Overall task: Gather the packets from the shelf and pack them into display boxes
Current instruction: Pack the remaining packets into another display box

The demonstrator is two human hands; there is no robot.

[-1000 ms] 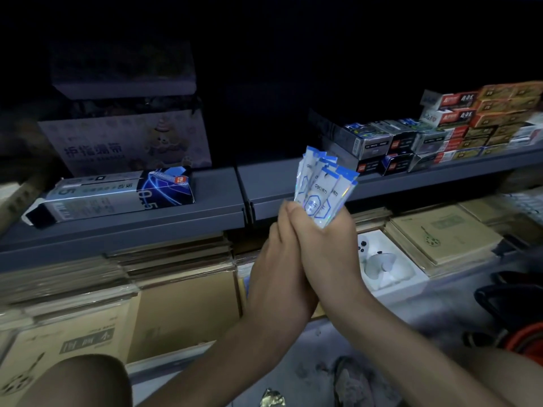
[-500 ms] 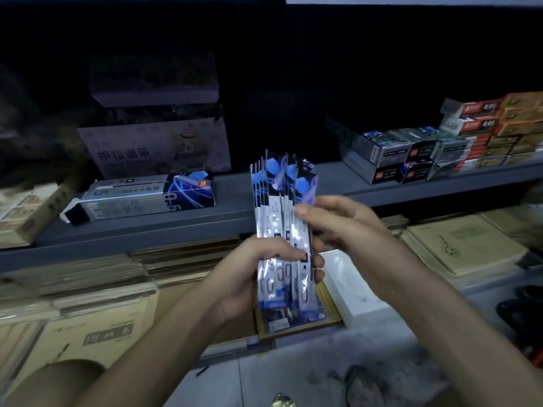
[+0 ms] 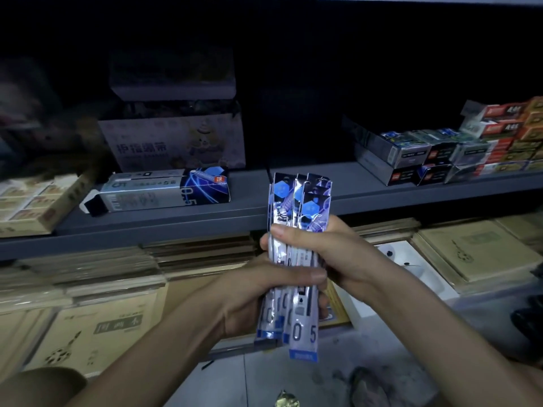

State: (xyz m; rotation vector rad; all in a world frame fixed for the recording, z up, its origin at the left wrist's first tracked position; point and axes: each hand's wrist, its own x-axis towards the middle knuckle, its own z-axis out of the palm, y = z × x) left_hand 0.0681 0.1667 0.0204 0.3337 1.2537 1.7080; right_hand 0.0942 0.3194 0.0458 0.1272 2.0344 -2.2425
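A bundle of long silver-and-blue packets (image 3: 300, 207) marked 0.5 stands upright in front of the grey shelf (image 3: 252, 198). My left hand (image 3: 264, 295) wraps around the lower half of the bundle, thumb across its front. My right hand (image 3: 332, 251) grips the bundle just above, from the right side. A silver-and-blue display box (image 3: 164, 190) marked 0.5 lies on its side on the shelf to the left, its left end flap open.
Stacked small boxes (image 3: 440, 157) fill the shelf's right end, and a white printed carton (image 3: 173, 142) stands at the back. A flat tan box (image 3: 32, 201) lies at far left. Brown sketchbooks (image 3: 102, 327) and a white box (image 3: 411, 268) sit on the lower level.
Both hands tightened around the packets, squaring them into one compact upright bundle; a second ago they were pressed between my palms with only their tops showing.
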